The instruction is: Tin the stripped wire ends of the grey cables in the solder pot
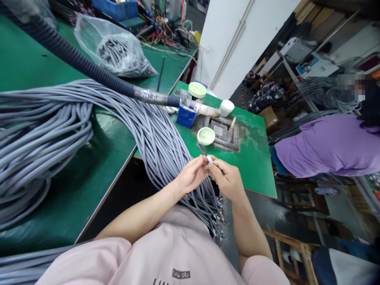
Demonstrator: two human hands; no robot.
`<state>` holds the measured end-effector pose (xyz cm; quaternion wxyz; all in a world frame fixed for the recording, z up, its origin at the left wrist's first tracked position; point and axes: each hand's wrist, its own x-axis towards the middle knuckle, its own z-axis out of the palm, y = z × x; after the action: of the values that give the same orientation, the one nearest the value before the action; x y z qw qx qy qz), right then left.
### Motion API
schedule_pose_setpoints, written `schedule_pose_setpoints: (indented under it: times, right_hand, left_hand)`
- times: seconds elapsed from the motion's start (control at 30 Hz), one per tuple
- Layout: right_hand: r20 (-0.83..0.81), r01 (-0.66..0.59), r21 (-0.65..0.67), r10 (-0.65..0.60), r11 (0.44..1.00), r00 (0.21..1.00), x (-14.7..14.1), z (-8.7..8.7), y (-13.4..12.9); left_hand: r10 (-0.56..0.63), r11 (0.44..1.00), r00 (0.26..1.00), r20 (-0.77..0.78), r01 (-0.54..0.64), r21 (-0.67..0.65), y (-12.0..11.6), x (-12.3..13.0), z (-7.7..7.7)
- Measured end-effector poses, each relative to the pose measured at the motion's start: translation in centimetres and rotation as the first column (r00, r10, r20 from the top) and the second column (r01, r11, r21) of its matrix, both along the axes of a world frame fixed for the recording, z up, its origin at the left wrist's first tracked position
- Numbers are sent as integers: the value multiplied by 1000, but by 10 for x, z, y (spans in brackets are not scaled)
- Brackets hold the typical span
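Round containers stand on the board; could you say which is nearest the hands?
The shallow, open pale green dish; the white tub and yellowish container stand farther away.

It is a wiring workshop, judging by grey cables (32, 154) heaped at nine o'clock, a hose (89, 69) at ten, wires (166, 31) near twelve and another person (332, 146) at three.

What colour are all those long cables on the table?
The long cables are grey; the head view shows them best.
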<state>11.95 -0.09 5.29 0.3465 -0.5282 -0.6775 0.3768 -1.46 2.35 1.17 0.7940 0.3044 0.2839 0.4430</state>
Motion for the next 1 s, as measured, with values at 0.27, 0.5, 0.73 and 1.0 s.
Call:
schedule_pose_setpoints:
  times: [0.27, 0.5, 0.73, 1.0]
  right_hand:
    - [82, 32, 60, -37, 998, 996, 1, -4, -2]
    - [213, 180, 561, -351, 808, 912, -6, 7, 10]
    - [469, 19, 669, -441, 743, 765, -30, 4, 34]
    - [468, 4, 617, -371, 787, 802, -32, 1, 49]
  left_hand:
    - [14, 1000, 998, 54, -14, 10, -4, 4, -1]
    - [90, 990, 989, 116, -76, -119, -5, 6, -1]
    - [182, 980, 979, 93, -174, -97, -11, 14, -5]
    - [271, 946, 960, -68, -252, 205, -10, 15, -10]
